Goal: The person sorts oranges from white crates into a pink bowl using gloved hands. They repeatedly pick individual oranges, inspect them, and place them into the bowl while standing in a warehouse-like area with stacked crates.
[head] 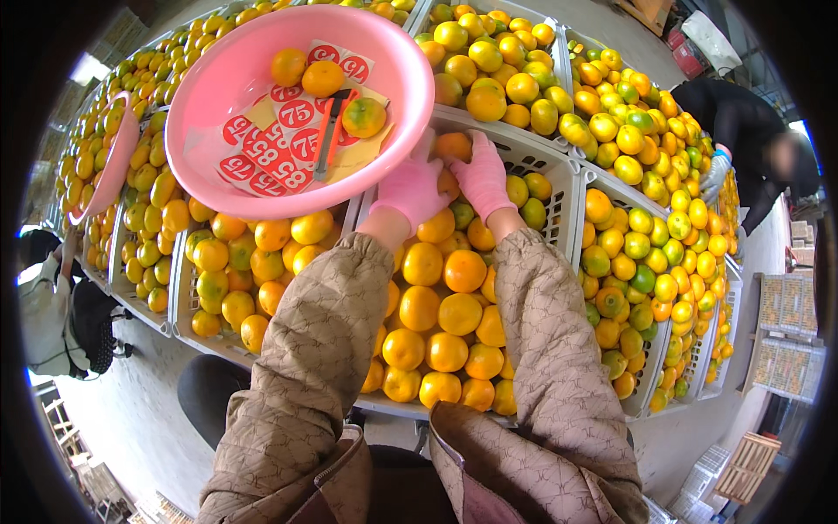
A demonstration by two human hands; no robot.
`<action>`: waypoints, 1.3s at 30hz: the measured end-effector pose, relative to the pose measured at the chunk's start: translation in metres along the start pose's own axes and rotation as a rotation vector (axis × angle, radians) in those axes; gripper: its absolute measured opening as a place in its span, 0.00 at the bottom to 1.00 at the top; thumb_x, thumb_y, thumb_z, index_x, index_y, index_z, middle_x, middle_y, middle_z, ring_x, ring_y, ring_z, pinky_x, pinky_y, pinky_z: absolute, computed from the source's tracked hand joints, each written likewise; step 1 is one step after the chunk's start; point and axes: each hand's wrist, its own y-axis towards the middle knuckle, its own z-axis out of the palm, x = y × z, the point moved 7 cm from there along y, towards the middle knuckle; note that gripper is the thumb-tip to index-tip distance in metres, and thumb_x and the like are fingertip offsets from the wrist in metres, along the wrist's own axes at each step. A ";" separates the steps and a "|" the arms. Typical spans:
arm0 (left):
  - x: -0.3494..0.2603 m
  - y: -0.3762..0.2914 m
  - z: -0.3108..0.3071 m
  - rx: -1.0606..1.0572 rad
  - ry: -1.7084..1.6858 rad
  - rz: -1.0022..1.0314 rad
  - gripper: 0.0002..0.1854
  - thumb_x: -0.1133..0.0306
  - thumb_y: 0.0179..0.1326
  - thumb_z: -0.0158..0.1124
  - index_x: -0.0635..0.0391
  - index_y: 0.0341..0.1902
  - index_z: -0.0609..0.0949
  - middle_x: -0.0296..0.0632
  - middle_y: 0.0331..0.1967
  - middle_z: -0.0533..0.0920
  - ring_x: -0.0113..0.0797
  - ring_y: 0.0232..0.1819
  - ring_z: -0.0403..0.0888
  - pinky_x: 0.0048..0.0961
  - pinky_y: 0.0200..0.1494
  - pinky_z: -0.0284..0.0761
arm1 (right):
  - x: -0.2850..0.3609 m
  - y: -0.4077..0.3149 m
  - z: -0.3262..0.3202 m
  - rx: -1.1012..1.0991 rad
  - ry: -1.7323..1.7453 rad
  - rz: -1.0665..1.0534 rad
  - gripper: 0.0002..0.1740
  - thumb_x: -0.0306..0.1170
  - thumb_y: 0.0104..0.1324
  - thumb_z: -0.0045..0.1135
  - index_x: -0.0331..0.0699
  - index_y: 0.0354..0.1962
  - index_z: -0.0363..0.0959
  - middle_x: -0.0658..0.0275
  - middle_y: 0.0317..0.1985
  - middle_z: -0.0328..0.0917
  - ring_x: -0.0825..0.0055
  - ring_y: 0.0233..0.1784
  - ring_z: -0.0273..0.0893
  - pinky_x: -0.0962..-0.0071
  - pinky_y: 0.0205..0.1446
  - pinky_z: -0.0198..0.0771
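Both of my hands wear pink gloves and reach into the far half of a grey plastic crate (533, 139) of mandarins. My right hand (483, 175) curls its fingers and thumb around an orange mandarin (453, 145). My left hand (414, 187) lies beside that fruit, close to another mandarin (448, 182); the basin's rim partly covers it, so its grip is unclear. Nearer to me, mandarins (419, 308) sit in fairly even rows. At the upper left, a pink plastic basin (196, 124) contains red-and-white number stickers (268, 154), an orange-and-black utility knife (329, 134) and three mandarins (323, 78).
Filled crates adjoin mine, with mandarins at left (229, 262), right (638, 262) and behind (491, 59). A second pink basin (118, 157) tilts at far left. One person (740, 124) with gloved hands leans over fruit at right; another person (52, 314) is at left. Stacked crates (789, 367) stand at right.
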 end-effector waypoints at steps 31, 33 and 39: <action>0.031 0.000 -0.023 -0.047 -0.037 0.183 0.37 0.55 0.72 0.62 0.60 0.80 0.69 0.51 0.82 0.65 0.54 0.83 0.60 0.45 0.85 0.58 | -0.002 0.015 0.014 0.030 0.033 0.194 0.32 0.46 0.71 0.67 0.36 0.65 0.72 0.41 0.58 0.84 0.42 0.67 0.78 0.51 0.70 0.73; 0.032 0.001 -0.019 -0.021 -0.015 0.156 0.37 0.54 0.73 0.61 0.59 0.81 0.67 0.51 0.83 0.63 0.55 0.84 0.58 0.47 0.85 0.57 | -0.002 0.018 0.004 0.043 0.136 0.123 0.29 0.46 0.75 0.63 0.35 0.63 0.75 0.42 0.59 0.84 0.43 0.67 0.79 0.54 0.69 0.73; 0.034 -0.059 -0.012 -0.386 -0.275 0.208 0.38 0.59 0.73 0.63 0.64 0.81 0.66 0.60 0.83 0.60 0.61 0.86 0.54 0.50 0.87 0.50 | -0.043 -0.026 -0.063 0.044 0.478 0.184 0.29 0.47 0.78 0.59 0.33 0.65 0.77 0.46 0.60 0.85 0.56 0.66 0.82 0.63 0.70 0.72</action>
